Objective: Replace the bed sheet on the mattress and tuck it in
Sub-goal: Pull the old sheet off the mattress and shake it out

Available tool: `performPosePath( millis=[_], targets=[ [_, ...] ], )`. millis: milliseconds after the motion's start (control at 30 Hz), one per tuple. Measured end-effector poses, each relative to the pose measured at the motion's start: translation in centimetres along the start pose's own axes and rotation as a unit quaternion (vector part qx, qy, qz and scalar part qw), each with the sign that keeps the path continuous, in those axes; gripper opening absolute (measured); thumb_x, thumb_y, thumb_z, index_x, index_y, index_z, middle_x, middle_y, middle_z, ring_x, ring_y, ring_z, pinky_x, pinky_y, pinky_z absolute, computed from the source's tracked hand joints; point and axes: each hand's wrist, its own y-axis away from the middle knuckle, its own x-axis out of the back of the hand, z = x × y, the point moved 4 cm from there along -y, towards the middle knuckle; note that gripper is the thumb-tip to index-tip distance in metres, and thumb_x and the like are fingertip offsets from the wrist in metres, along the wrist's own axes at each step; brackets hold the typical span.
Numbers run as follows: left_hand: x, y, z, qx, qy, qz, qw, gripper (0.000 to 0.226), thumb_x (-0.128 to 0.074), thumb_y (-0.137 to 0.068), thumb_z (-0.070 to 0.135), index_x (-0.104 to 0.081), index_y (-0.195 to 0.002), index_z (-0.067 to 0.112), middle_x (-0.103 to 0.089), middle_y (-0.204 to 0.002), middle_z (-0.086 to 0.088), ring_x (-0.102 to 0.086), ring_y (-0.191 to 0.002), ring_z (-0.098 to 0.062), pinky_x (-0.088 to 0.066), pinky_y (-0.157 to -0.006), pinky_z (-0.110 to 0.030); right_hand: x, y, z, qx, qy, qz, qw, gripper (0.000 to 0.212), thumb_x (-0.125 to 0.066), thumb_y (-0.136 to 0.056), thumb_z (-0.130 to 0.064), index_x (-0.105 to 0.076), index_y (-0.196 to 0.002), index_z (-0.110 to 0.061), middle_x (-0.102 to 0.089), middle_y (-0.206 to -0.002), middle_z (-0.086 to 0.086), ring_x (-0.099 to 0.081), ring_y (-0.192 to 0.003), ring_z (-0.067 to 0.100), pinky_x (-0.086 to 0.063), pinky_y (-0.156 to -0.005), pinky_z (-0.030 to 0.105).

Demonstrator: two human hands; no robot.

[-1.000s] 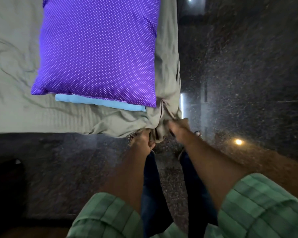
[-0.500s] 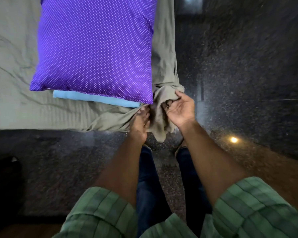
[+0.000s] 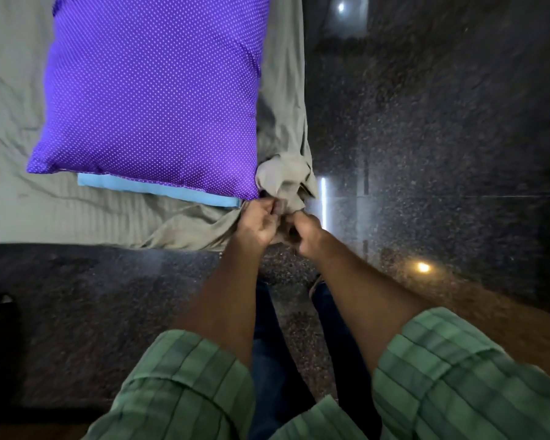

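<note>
A: Where is the bed sheet?

B: The grey-green bed sheet point(image 3: 86, 214) covers the mattress, wrinkled across the top left of the head view. At the near right corner of the bed it is gathered into a loose bunch point(image 3: 285, 182), and both hands are on that bunch.

A: How are the hands set?

B: The left hand point(image 3: 258, 222) has its fingers curled round a fold of the sheet just below the pillow's corner. The right hand point(image 3: 302, 231) is just beside it, fingers also curled and gripping the cloth. The two hands nearly touch, with a bit of the fabric showing between them. Motion blur hides the exact fingertips.

A: What lies on the bed?

B: A purple pillow point(image 3: 153, 93) with small white dots, lying on the sheet with its near right corner touching the bunched cloth. Under its near edge a light blue pillow point(image 3: 159, 190) shows as a narrow strip.

A: And around the bed?

B: A dark speckled floor point(image 3: 442, 138), glossy, with a round light reflection point(image 3: 423, 267) to the right of the forearms. The person wears green checked sleeves point(image 3: 185, 385) rolled up the forearms, and dark blue trousers point(image 3: 267, 360) show between the arms.
</note>
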Motion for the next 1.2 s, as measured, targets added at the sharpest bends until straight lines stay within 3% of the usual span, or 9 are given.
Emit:
performPosePath(
  millis=[67,133,233,333,400,533,667,933,1200],
  targets=[
    [1.0,0.3,-0.7,-0.014,-0.016,-0.007,1.0,0.029,-0.042,-0.105,-0.003,-0.065,-0.106,0.014,-0.074,-0.094,0.003,-0.071,-0.075,-0.005,-0.057,-0.057,-0.016,-0.4,-1.2,-0.8,0.02,-0.13,-0.067,0.989,0.039,-0.041,-0.094,0.014,-0.065,-0.102,-0.015,-0.07,-0.1,0.013,-0.069,-0.085,0.023,-0.058,-0.073,0.034],
    [3.1,0.6,-2.1,-0.025,-0.067,0.035,0.997,0.038,-0.043,-0.104,-0.002,-0.061,-0.134,0.015,-0.07,-0.124,0.001,-0.07,-0.076,-0.001,-0.056,-0.059,-0.014,0.2,-1.7,-1.5,0.032,-0.192,-0.075,0.978,0.055,-0.034,-0.092,0.019,-0.066,-0.112,-0.021,-0.074,-0.102,0.011,-0.07,-0.074,0.017,-0.056,-0.067,0.026],
    [5.6,0.2,-4.4,-0.011,-0.145,0.119,0.982,0.042,-0.046,-0.103,0.007,-0.054,-0.144,0.009,-0.053,-0.151,-0.014,-0.068,-0.1,-0.016,-0.048,-0.066,-0.02,1.9,-1.2,-1.9,0.042,-0.117,-0.025,0.992,0.041,-0.037,-0.099,0.013,-0.063,-0.099,-0.019,-0.07,-0.091,0.006,-0.06,-0.071,0.014,-0.046,-0.062,0.022],
    [4.2,1.3,-5.3,-0.008,-0.237,0.139,0.962,0.038,-0.055,-0.098,0.023,-0.064,-0.131,0.006,-0.06,-0.141,-0.021,-0.058,-0.131,-0.04,-0.053,-0.078,-0.032,3.4,-0.4,-2.6,0.076,0.037,0.053,0.995,0.027,-0.056,-0.097,0.003,-0.06,-0.084,-0.02,-0.07,-0.095,0.009,-0.068,-0.089,0.024,-0.058,-0.067,0.027],
    [0.1,3.6,-4.6,-0.047,-0.299,0.107,0.947,0.032,-0.06,-0.098,0.021,-0.069,-0.122,0.002,-0.068,-0.128,-0.023,-0.065,-0.12,-0.04,-0.054,-0.089,-0.038,4.7,1.4,-4.7,0.116,0.146,0.087,0.979,0.022,-0.065,-0.091,-0.001,-0.065,-0.081,-0.02,-0.073,-0.1,0.012,-0.07,-0.093,0.027,-0.06,-0.08,0.037],
    [-8.1,7.5,-0.6,-0.17,-0.399,0.079,0.898,0.014,-0.066,-0.085,0.023,-0.08,-0.084,0.023,-0.079,-0.092,-0.004,-0.074,-0.09,-0.025,-0.059,-0.082,-0.034,5.6,5.4,-10.5,0.185,0.304,0.064,0.932,0.01,-0.075,-0.088,-0.018,-0.075,-0.097,-0.019,-0.075,-0.108,0.006,-0.069,-0.101,0.023,-0.057,-0.09,0.033],
    [-14.3,8.7,3.5,-0.204,-0.376,0.056,0.902,0.024,-0.055,-0.09,0.001,-0.068,-0.076,0.016,-0.072,-0.071,0.006,-0.069,-0.069,-0.013,-0.056,-0.082,-0.038,6.0,7.7,-16.7,0.205,0.328,0.044,0.921,0.008,-0.076,-0.086,-0.02,-0.074,-0.094,-0.02,-0.076,-0.108,0.006,-0.07,-0.102,0.022,-0.053,-0.083,0.027],
    [-24.2,10.2,11.1,-0.27,-0.408,0.121,0.863,0.024,-0.059,-0.089,0.009,-0.078,-0.086,0.024,-0.076,-0.097,0.005,-0.068,-0.094,-0.011,-0.053,-0.091,-0.024,3.3,8.4,-29.7,0.251,0.351,0.055,0.9,0.01,-0.07,-0.088,-0.015,-0.077,-0.092,-0.02,-0.077,-0.108,0.008,-0.07,-0.106,0.025,-0.055,-0.094,0.032],
    [-31.6,0.2,21.8,-0.253,-0.358,0.156,0.885,0.022,-0.06,-0.07,0.023,-0.078,-0.071,0.035,-0.079,-0.09,-0.003,-0.074,-0.094,-0.028,-0.06,-0.09,-0.043,-3.8,4.2,-45.5,0.277,0.448,0.042,0.849,0.021,-0.067,-0.086,-0.01,-0.079,-0.1,-0.019,-0.077,-0.111,0.006,-0.069,-0.111,0.024,-0.052,-0.095,0.028]
  ],
)
